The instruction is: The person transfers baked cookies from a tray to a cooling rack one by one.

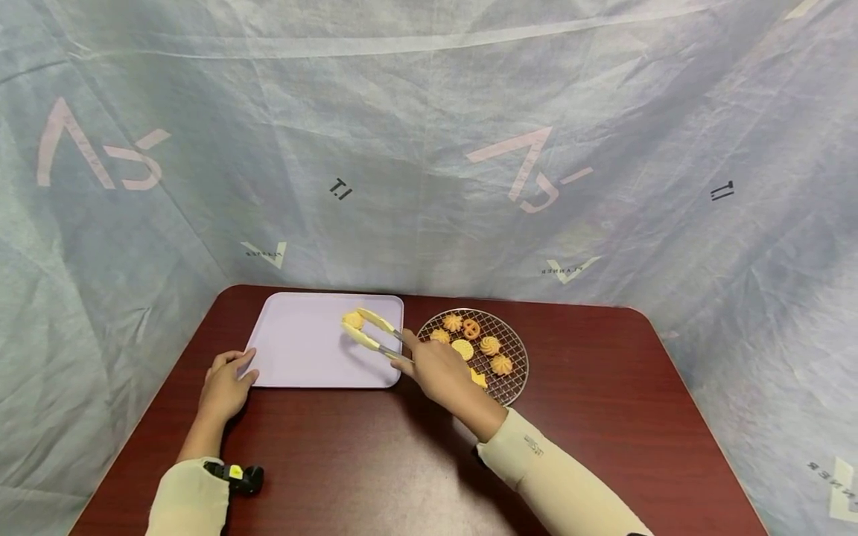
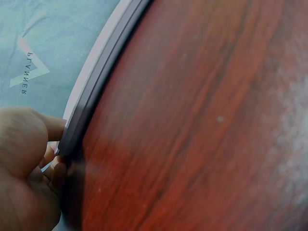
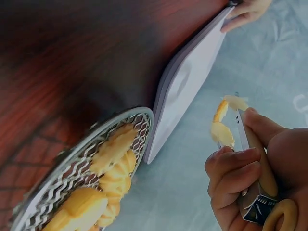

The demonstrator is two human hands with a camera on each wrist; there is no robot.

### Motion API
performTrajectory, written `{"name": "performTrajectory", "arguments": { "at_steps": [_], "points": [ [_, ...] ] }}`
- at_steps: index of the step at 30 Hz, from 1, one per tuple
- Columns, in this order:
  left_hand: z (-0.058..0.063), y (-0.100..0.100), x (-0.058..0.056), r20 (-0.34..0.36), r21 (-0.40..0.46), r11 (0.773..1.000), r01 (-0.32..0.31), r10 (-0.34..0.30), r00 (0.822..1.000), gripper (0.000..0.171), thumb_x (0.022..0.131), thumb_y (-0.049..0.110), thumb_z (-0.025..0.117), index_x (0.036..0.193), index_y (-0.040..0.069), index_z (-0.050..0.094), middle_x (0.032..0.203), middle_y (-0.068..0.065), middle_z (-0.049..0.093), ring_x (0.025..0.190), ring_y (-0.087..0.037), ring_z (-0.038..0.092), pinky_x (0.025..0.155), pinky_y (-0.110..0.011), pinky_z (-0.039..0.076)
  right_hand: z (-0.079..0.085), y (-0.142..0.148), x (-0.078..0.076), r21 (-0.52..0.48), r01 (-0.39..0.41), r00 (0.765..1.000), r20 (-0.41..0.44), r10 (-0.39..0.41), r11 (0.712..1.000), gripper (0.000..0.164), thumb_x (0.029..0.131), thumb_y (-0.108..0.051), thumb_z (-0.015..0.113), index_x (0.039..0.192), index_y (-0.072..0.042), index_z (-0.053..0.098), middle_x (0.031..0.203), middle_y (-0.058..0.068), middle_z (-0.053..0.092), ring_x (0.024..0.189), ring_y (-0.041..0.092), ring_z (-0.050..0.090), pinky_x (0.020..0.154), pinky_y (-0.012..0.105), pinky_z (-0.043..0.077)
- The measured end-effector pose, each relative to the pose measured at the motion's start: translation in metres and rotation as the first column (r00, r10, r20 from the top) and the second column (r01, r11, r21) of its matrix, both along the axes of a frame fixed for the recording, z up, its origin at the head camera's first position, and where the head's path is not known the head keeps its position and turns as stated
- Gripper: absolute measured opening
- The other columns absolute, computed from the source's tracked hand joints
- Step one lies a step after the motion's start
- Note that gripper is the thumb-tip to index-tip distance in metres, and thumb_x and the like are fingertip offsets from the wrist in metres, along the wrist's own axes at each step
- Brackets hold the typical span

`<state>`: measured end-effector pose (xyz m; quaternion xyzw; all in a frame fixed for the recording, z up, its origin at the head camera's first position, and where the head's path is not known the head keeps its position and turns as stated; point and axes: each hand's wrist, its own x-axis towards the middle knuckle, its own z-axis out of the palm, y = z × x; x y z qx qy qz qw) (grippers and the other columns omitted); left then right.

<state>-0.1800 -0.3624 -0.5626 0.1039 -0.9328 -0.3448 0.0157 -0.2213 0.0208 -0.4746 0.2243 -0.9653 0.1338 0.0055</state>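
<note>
My right hand [image 1: 439, 370] grips a pair of tongs [image 1: 385, 348] with pale yellow tips. Between those tips, above the right half of a lilac tray [image 1: 295, 339], a yellow cookie [image 1: 353, 321] is pinched. The right wrist view shows the cookie [image 3: 221, 111] edge-on in the tongs. At the tray's near left corner, my left hand [image 1: 226, 383] pinches the rim, and the left wrist view shows its thumb and fingers on that edge. Right of the tray stands a round wire rack [image 1: 519, 361] with several cookies [image 1: 490, 346], partly hidden behind my right hand and wrist.
The tray and rack stand side by side on a dark red wooden table [image 1: 590, 387], toward its far edge. Grey printed cloth [image 1: 415, 149] hangs behind and at both sides. One pretzel-shaped cookie [image 1: 471, 329] lies among those on the rack.
</note>
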Motion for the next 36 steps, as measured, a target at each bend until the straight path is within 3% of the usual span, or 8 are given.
{"name": "performTrajectory", "arguments": {
  "at_steps": [3, 8, 14, 23, 28, 36],
  "points": [
    [0.001, 0.000, 0.000, 0.001, 0.002, 1.000, -0.005, 0.005, 1.000, 0.054, 0.105, 0.013, 0.054, 0.155, -0.002, 0.039, 0.152, -0.036, 0.027, 0.138, -0.060, 0.026, 0.103, -0.073, 0.029, 0.000, 0.010, 0.006, -0.022, -0.010, 1.000, -0.016, 0.009, 1.000, 0.063, 0.097, -0.054, 0.064, 0.147, -0.016, 0.055, 0.089, 0.018, 0.073, 0.068, 0.031, 0.068, 0.047, 0.038, 0.046],
    [0.001, 0.001, 0.000, -0.005, 0.006, 1.000, -0.009, 0.009, 1.000, 0.054, 0.105, 0.012, 0.054, 0.155, -0.002, 0.039, 0.153, -0.036, 0.027, 0.138, -0.060, 0.026, 0.103, -0.073, 0.030, -0.002, 0.027, 0.016, -0.029, -0.020, 0.998, -0.061, 0.018, 0.999, 0.058, 0.097, -0.052, 0.066, 0.141, -0.016, 0.056, 0.077, 0.013, 0.069, 0.057, 0.028, 0.062, 0.044, 0.037, 0.044],
    [0.003, -0.002, 0.002, -0.004, 0.005, 1.000, -0.014, 0.014, 1.000, 0.054, 0.106, 0.013, 0.053, 0.155, -0.002, 0.038, 0.153, -0.036, 0.026, 0.137, -0.060, 0.026, 0.102, -0.073, 0.030, -0.007, 0.050, 0.026, -0.050, 0.019, 0.997, -0.079, -0.023, 0.999, 0.063, 0.095, -0.050, 0.070, 0.146, -0.017, 0.055, 0.072, 0.012, 0.067, 0.053, 0.027, 0.060, 0.044, 0.037, 0.046],
    [0.003, -0.001, 0.001, 0.003, 0.005, 1.000, -0.017, 0.017, 1.000, 0.054, 0.106, 0.014, 0.053, 0.155, -0.001, 0.039, 0.153, -0.036, 0.026, 0.138, -0.059, 0.026, 0.103, -0.072, 0.030, -0.009, 0.084, 0.043, -0.058, 0.083, 0.995, -0.058, -0.087, 0.995, 0.069, 0.095, -0.052, 0.069, 0.150, -0.013, 0.054, 0.080, 0.021, 0.072, 0.064, 0.034, 0.070, 0.053, 0.043, 0.055],
    [0.001, 0.000, 0.001, -0.005, 0.002, 1.000, -0.010, 0.010, 1.000, 0.053, 0.105, 0.013, 0.054, 0.154, -0.003, 0.040, 0.152, -0.036, 0.027, 0.137, -0.060, 0.027, 0.104, -0.072, 0.030, -0.009, 0.102, 0.052, -0.053, 0.110, 0.992, -0.047, -0.113, 0.992, 0.070, 0.095, -0.049, 0.070, 0.151, -0.011, 0.052, 0.069, 0.015, 0.065, 0.057, 0.028, 0.064, 0.050, 0.040, 0.053],
    [0.001, 0.001, 0.001, -0.005, 0.008, 1.000, -0.011, 0.011, 1.000, 0.053, 0.105, 0.013, 0.054, 0.154, -0.002, 0.040, 0.153, -0.036, 0.027, 0.137, -0.060, 0.026, 0.103, -0.073, 0.030, -0.011, 0.137, 0.068, -0.086, 0.149, 0.984, -0.087, -0.157, 0.985, 0.061, 0.094, -0.041, 0.074, 0.146, -0.015, 0.056, 0.072, 0.014, 0.068, 0.057, 0.032, 0.065, 0.048, 0.045, 0.052]
  ]
}}
